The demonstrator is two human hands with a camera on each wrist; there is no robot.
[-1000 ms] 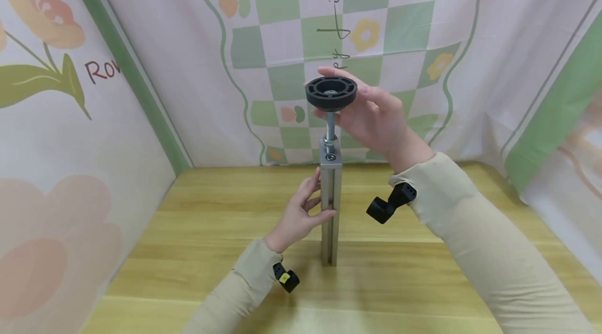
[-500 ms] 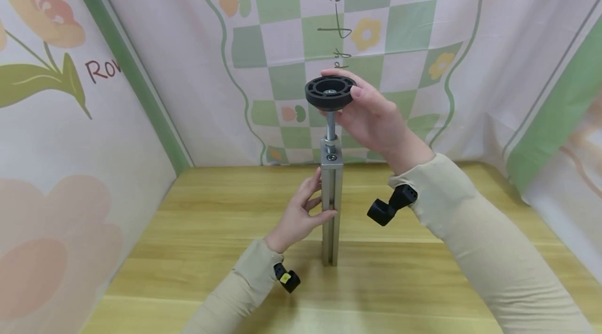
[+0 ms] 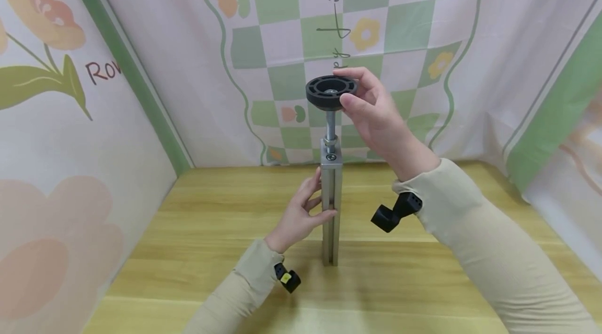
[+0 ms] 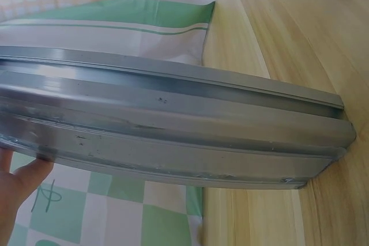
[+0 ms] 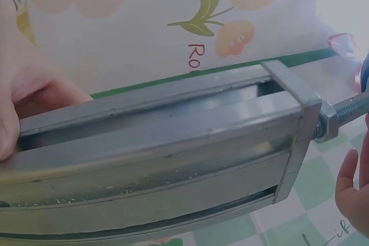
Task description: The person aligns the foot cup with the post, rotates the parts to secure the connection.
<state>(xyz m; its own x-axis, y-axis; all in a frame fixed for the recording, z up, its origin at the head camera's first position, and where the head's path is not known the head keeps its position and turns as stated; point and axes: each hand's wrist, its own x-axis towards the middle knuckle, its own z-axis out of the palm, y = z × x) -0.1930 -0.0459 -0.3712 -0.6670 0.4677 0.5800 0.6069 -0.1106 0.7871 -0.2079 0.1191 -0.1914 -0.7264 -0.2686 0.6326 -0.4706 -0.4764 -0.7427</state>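
Note:
An aluminium profile [image 3: 326,187] stands upright on the table, its lower end on the wood. My left hand [image 3: 295,216] grips it around mid-height, thumb on the near side and fingers at the left. A metal end plate [image 3: 331,163] caps its top; above that a hex nut [image 3: 331,141] sits on a threaded rod [image 3: 331,124]. The rod carries a round black levelling foot [image 3: 319,99], facing up. My right hand [image 3: 378,114] pinches this foot's right rim, thumb in front, fingers behind. In the right wrist view the nut [image 5: 329,120] sits just off the plate; the foot is mostly out of frame.
The wooden table [image 3: 197,229] runs back to a checked curtain [image 3: 282,46]. A floral cloth [image 3: 94,167] hangs at the left, another at the right [image 3: 555,114]. Each sleeve cuff has a small black wrist camera, such as the right one [image 3: 388,217].
My right thumb has come round from the foot's right side to its near rim, and the right wrist has shifted slightly right. The left hand and the profile stay put.

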